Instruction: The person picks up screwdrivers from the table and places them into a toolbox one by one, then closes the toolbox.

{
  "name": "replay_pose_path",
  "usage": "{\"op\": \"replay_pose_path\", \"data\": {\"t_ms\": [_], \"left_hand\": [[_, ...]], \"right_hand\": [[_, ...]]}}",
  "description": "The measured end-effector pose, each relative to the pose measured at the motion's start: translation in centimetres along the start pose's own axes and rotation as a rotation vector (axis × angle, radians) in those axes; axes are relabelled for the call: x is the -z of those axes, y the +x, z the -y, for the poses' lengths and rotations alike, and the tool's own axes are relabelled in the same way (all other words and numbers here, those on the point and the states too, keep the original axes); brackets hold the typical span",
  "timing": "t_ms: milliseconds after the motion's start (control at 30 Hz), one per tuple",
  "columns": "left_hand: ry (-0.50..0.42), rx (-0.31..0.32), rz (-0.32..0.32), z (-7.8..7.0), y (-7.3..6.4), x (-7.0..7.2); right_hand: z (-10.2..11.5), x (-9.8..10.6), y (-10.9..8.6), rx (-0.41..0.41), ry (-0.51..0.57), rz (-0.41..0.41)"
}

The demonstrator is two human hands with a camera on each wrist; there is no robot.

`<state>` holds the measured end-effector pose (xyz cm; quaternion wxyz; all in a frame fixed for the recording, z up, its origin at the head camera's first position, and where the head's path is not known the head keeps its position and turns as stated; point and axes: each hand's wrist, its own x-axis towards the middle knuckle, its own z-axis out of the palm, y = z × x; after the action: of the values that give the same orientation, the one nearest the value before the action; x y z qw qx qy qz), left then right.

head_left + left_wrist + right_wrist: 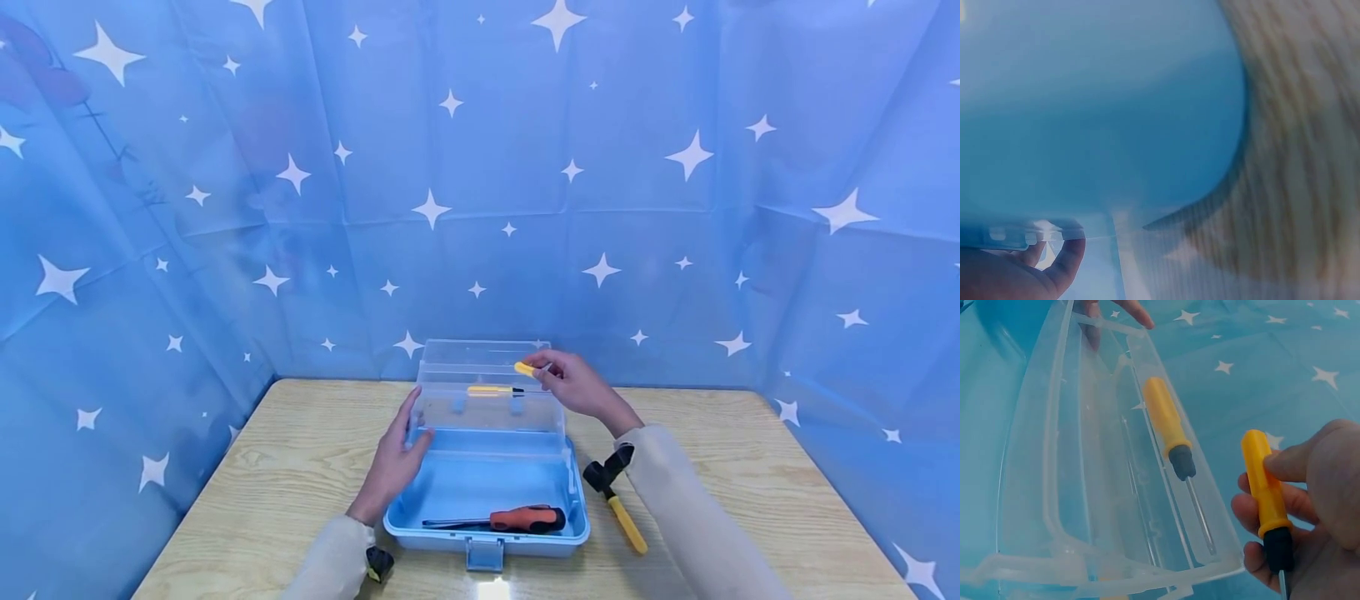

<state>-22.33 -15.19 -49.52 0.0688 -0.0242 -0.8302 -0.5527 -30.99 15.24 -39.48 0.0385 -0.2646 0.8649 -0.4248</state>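
Note:
A light-blue toolbox stands with its clear lid tipped back. My left hand grips the left side of the lid, thumb toward the inside. In the left wrist view the fingers curve at the clear plastic. My right hand pinches a yellow-handled screwdriver by its handle, just beyond the lid's right end. A second yellow screwdriver lies in the clear lid, its shaft toward my right hand. Inside the box, along the front wall, rests a red-and-black screwdriver.
A hammer with a black head and yellow handle lies on the wooden table, right of the box. The front latch hangs down. A blue curtain with white stars stands behind the table.

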Motion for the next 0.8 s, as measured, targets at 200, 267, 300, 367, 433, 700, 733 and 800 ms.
{"op": "replay_pose_path", "data": {"t_ms": [200, 267, 300, 367, 433, 700, 733, 800], "left_hand": [[-0.008, 0.022, 0.006, -0.1, -0.1, 0.0], [-0.006, 0.023, 0.006, -0.1, -0.1, 0.0], [-0.004, 0.023, 0.005, -0.1, -0.1, 0.0], [-0.001, 0.024, 0.005, -0.1, -0.1, 0.0], [0.002, 0.024, 0.003, -0.1, -0.1, 0.0], [0.01, 0.02, 0.003, -0.2, -0.2, 0.0], [0.009, 0.024, 0.005, -0.3, -0.2, 0.0], [0.008, 0.028, 0.008, -0.3, -0.1, 0.0]], "right_hand": [[0.4, 0.1, 0.3, 0.031, -0.028, 0.021], [0.6, 0.1, 0.5, 0.035, -0.03, 0.027], [0.8, 0.0, 0.5, 0.033, -0.03, 0.026], [1.0, -0.1, 0.6, 0.029, -0.033, 0.027], [1.1, -0.2, 0.8, 0.027, -0.04, 0.028], [1.4, -0.5, 1.3, 0.037, -0.059, 0.046], [1.4, -0.6, 1.4, 0.044, -0.058, 0.047], [1.4, -0.7, 1.5, 0.05, -0.059, 0.048]]}}
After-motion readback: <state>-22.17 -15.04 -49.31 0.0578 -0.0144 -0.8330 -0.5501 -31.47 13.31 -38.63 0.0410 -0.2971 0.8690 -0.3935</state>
